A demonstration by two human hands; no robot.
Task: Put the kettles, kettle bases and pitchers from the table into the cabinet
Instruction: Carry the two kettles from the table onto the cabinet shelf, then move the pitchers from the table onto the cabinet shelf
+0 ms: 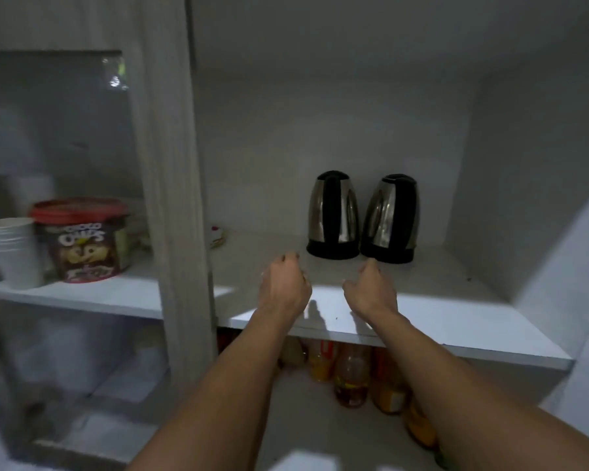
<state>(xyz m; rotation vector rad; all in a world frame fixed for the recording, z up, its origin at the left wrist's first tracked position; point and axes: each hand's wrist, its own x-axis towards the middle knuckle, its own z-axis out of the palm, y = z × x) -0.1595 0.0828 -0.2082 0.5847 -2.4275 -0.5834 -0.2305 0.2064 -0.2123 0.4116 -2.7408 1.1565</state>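
Two steel kettles with black handles and bases stand side by side at the back of the white cabinet shelf (439, 321): the left kettle (334, 215) and the right kettle (391, 220). Both of my hands hover over the shelf in front of them, apart from them. My left hand (284, 285) has its fingers curled in and holds nothing. My right hand (371, 287) is also loosely curled and empty, its fingertips a short way from the right kettle's base.
A cabinet post (174, 198) divides the shelf. Left of it stand a cereal tub (82, 239) and stacked white cups (12, 249). A small cup (218, 236) sits by the post. Several bottles (351, 379) fill the lower shelf.
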